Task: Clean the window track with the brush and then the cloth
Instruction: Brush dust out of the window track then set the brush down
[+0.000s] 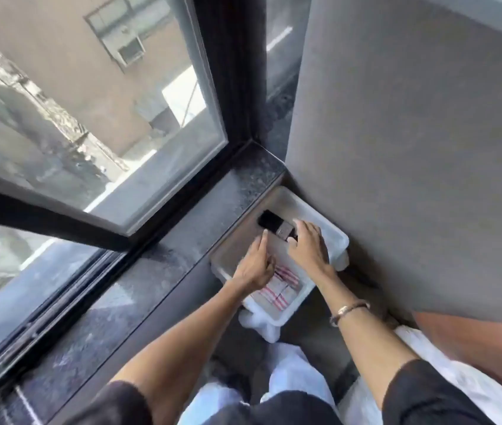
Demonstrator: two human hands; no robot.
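Note:
A brush (269,220) with black bristles and a metal ferrule lies in a white plastic tray (323,217) below the sill. My right hand (308,248) is closed over the brush's handle end, hiding the handle. A white cloth (280,291) with red stripes lies folded in the near half of the tray. My left hand (256,266) hovers over the cloth with its forefinger stretched towards the brush and the other fingers curled; whether it grips anything is hidden. The dark window track (44,320) runs along the bottom of the black frame, left of the tray.
A speckled dark stone sill (182,237) lies between the track and the tray. A glass sash (99,111) in a black frame stands above it. A grey wall (412,148) closes the right side. My legs and a white object (427,363) are below.

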